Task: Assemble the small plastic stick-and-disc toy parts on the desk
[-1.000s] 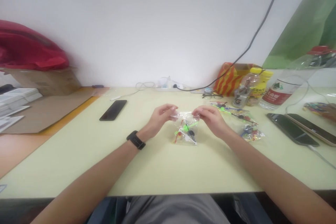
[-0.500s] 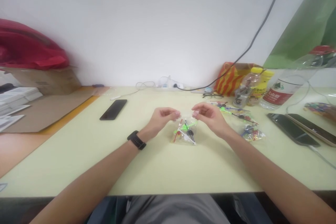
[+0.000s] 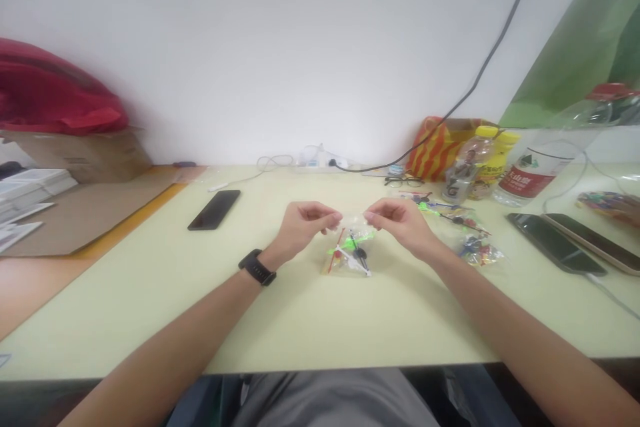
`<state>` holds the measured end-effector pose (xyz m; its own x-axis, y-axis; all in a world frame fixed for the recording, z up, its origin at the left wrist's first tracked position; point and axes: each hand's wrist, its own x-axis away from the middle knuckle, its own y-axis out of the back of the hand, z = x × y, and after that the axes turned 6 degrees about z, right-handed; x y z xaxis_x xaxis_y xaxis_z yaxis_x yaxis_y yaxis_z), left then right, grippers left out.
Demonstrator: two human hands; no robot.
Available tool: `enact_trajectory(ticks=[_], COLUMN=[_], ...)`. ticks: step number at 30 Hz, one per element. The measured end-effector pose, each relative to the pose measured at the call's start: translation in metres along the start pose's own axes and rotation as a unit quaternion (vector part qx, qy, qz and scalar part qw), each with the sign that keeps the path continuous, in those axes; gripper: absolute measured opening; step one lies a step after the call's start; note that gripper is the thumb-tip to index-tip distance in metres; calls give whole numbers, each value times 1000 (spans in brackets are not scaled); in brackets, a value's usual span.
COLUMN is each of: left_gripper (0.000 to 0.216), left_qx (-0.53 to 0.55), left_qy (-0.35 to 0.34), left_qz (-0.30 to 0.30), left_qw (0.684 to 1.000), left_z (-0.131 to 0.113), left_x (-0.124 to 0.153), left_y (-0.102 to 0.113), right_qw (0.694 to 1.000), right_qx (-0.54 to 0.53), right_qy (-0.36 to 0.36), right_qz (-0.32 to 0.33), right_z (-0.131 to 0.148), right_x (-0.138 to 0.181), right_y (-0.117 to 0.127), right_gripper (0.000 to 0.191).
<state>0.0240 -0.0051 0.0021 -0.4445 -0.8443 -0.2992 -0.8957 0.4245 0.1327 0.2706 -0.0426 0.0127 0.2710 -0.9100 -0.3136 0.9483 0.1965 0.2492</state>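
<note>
A small clear plastic bag (image 3: 349, 257) is in front of me, with red, green, white and dark plastic pieces inside. My left hand (image 3: 311, 223) pinches the bag's upper left corner between thumb and fingers; a black watch is on that wrist. At the upper right corner, my right hand (image 3: 393, 219) pinches the film in the same way. The bag's top edge stretches between the two hands. Whether its mouth is sealed I cannot tell. Right of my right hand lie more clear bags of coloured pieces (image 3: 481, 252).
A black phone (image 3: 215, 209) lies to the left. On the right are two phones (image 3: 560, 243), a small bottle (image 3: 466, 170), a large bottle (image 3: 530, 177) and a striped bag (image 3: 427, 147). Eyeglasses (image 3: 404, 181) rest near the wall. Cardboard (image 3: 100, 213) covers the left side.
Both hands keep their pinch on the bag. The film at the top looks a little more spread between them, and the right fingers have shifted slightly. The whole view has moved a few pixels.
</note>
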Motion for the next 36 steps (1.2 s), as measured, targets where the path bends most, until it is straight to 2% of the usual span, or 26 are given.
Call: enact_trajectory(ticks=[4, 8, 11, 20, 25, 33, 36], left_gripper=[26, 23, 24, 26, 30, 29, 29], left_qx=[10, 43, 24, -13, -27, -10, 1], left_qy=[-2, 8, 26, 27, 27, 32, 31], left_qz=[25, 86, 112, 72, 54, 70, 76], left_qw=[1000, 995, 993, 997, 998, 997, 997], left_z=[-4, -9, -11, -1, 3, -1, -1], left_x=[3, 4, 5, 2, -1, 1, 2], left_y=[-3, -7, -9, -1, 5, 6, 6], right_qw=[1000, 999, 998, 998, 999, 999, 999], right_qx=[-12, 18, 40, 47, 45, 40, 7], right_qy=[-6, 4, 15, -29, -10, -20, -18], right_qz=[21, 46, 53, -1, 13, 2, 29], right_z=[-1, 1, 3, -4, -7, -4, -4], right_x=[1, 3, 3, -1, -3, -3, -4], right_y=[-7, -14, -15, 0, 13, 20, 19], right_gripper=[29, 28, 29, 41, 41, 48, 48])
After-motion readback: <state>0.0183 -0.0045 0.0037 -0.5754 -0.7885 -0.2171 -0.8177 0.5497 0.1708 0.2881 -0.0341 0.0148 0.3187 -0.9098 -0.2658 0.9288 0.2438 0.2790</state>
